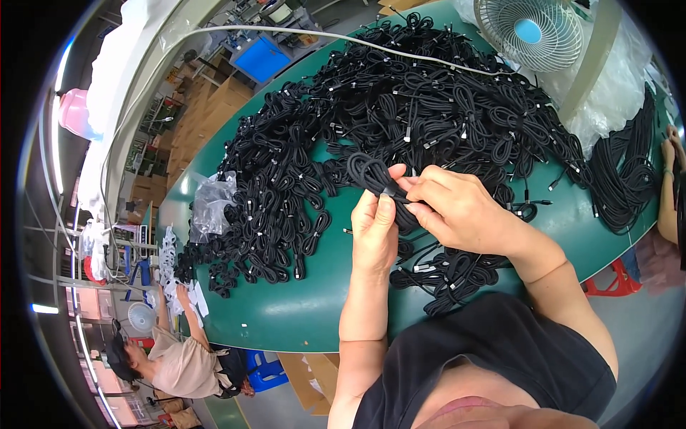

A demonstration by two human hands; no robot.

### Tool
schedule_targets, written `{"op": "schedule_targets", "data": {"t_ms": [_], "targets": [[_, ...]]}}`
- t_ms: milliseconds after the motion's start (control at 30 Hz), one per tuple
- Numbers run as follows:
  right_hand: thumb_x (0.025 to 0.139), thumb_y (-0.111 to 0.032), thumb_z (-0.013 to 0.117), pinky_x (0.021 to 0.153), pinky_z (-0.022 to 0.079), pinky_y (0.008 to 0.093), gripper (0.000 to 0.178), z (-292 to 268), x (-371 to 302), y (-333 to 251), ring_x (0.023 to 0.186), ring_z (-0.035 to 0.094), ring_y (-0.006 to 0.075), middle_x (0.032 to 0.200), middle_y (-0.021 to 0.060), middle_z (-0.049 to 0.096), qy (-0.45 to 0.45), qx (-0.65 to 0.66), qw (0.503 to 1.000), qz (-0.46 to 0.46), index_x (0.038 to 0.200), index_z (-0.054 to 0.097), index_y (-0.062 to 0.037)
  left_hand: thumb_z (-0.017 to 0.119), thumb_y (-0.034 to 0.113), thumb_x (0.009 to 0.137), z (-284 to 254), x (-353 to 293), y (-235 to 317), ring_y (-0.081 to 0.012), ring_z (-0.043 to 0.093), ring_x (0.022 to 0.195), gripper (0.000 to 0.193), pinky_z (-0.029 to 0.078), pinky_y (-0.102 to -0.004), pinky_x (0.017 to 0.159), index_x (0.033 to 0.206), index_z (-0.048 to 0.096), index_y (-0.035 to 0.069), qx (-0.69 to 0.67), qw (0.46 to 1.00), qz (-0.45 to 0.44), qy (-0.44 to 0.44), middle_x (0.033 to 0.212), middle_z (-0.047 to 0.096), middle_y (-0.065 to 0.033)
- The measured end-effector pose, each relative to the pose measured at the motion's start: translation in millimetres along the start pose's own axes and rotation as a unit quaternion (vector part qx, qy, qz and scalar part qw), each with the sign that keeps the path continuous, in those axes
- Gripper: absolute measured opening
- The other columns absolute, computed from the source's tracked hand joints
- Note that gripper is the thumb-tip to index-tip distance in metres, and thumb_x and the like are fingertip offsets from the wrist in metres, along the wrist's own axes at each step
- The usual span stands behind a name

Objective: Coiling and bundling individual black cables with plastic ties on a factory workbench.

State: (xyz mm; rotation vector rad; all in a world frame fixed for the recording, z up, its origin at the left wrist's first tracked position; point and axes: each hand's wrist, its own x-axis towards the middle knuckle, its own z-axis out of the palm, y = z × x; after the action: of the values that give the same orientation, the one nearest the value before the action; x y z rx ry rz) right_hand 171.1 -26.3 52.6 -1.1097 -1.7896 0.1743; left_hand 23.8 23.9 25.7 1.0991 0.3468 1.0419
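Observation:
A coiled black cable (367, 171) is held up over the green table, its loops standing out past my fingertips. My left hand (376, 225) grips the coil from below, the thumb pressed on its middle. At the same spot, the fingers and thumb of my right hand (457, 209) pinch the coil from the right side. A narrow dark band seems to go round the coil there, but my fingers partly hide it. Beneath my wrists lies a smaller group of coiled black cables (457, 280) with light metal plugs.
A large heap of coiled black cables (436, 93) covers the green table (286, 318). Long loose cables (620, 179) lie at the right. A clear plastic bag (213, 207) rests at left. A fan (529, 30) stands at the back. Another person (175, 365) works at the left end.

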Motion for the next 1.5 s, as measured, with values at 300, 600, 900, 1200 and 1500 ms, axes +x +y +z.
{"op": "schedule_targets", "data": {"t_ms": [300,600,900,1200,1500], "targets": [[0.077,-0.004,0.065,0.053,0.046,0.0252,0.017,3,-3,-10,0.059,0.055,0.0119,0.074,0.0079,0.056,0.019,0.175,0.976,0.126,0.089,0.054,0.0003,0.049,0.028,0.091,-2,-2,-6,-0.0179,0.055,0.097,0.050,0.042,-0.0307,0.087,0.129,0.037,-0.001,0.038,0.999,-0.019,-0.015,0.104,0.056,-0.0085],[0.084,-0.019,0.060,0.077,0.045,0.0281,0.035,-3,11,23,0.092,0.055,0.0162,0.103,0.0102,0.054,0.152,0.253,0.949,0.113,0.111,0.053,0.0017,0.047,0.036,0.090,-8,6,-1,-0.0153,0.054,0.055,0.042,0.043,-0.0220,0.050,0.115,0.042,0.002,-0.044,0.981,-0.131,-0.139,0.085,0.058,-0.0150],[0.088,-0.005,0.051,0.077,0.046,0.0235,0.017,8,12,28,0.086,0.056,0.0109,0.094,0.0067,0.059,0.171,0.401,0.879,0.191,0.103,0.055,0.0027,0.058,0.013,0.085,4,6,-15,-0.0135,0.056,0.056,0.035,0.046,-0.0212,0.051,0.112,0.044,-0.003,0.159,0.986,0.029,0.029,0.093,0.056,-0.0142],[0.088,-0.008,0.053,0.073,0.050,0.0283,0.020,7,14,32,0.081,0.058,0.0148,0.089,0.0087,0.060,0.159,0.568,0.780,0.210,0.104,0.055,0.0026,0.048,0.010,0.091,-6,3,-16,-0.0098,0.051,0.053,0.028,0.040,-0.0193,0.044,0.114,0.048,-0.004,0.151,0.988,-0.001,-0.038,0.070,0.055,-0.0080],[0.094,-0.010,0.040,0.078,0.048,0.0260,0.026,41,-2,10,0.085,0.059,0.0141,0.095,0.0089,0.059,0.197,0.479,0.841,0.152,0.116,0.049,0.0026,0.035,0.031,0.096,9,2,-29,-0.0055,0.046,0.046,0.044,0.036,-0.0177,0.039,0.087,0.058,-0.004,0.138,0.960,0.093,0.223,0.069,0.056,-0.0043]]}}
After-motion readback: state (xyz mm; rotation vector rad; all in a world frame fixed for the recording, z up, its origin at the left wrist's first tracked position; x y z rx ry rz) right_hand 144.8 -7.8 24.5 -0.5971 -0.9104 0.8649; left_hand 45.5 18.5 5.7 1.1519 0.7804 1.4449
